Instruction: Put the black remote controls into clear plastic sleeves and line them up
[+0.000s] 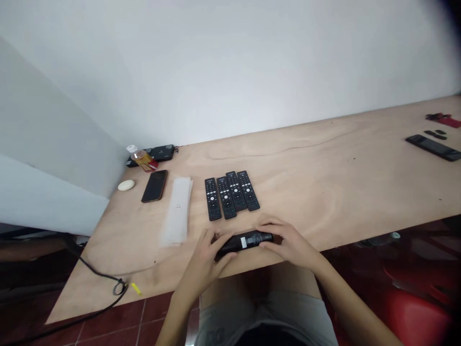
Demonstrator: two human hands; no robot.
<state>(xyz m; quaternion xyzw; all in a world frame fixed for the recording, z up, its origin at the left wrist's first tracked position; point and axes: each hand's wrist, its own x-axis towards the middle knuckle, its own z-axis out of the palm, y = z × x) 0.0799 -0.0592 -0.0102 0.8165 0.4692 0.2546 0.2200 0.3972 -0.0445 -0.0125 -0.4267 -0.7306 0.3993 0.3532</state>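
Observation:
A black remote control (247, 241) with a small white label lies crosswise near the front edge of the plywood table (324, 182). My left hand (207, 259) grips its left end, fingers curled round it. Over its right end my right hand (288, 240) closes, fingers bent on top. Just beyond, several black remotes (231, 194) lie side by side, buttons up. To their left sits a stack of clear plastic sleeves (177, 209).
A dark phone (155, 185), a white oval object (126, 185), a small bottle (139, 156) and a black box (162, 152) sit at the back left. A black cable (104, 278) crosses the left corner. More dark devices (434, 146) lie far right. A red stool (414, 307) stands below.

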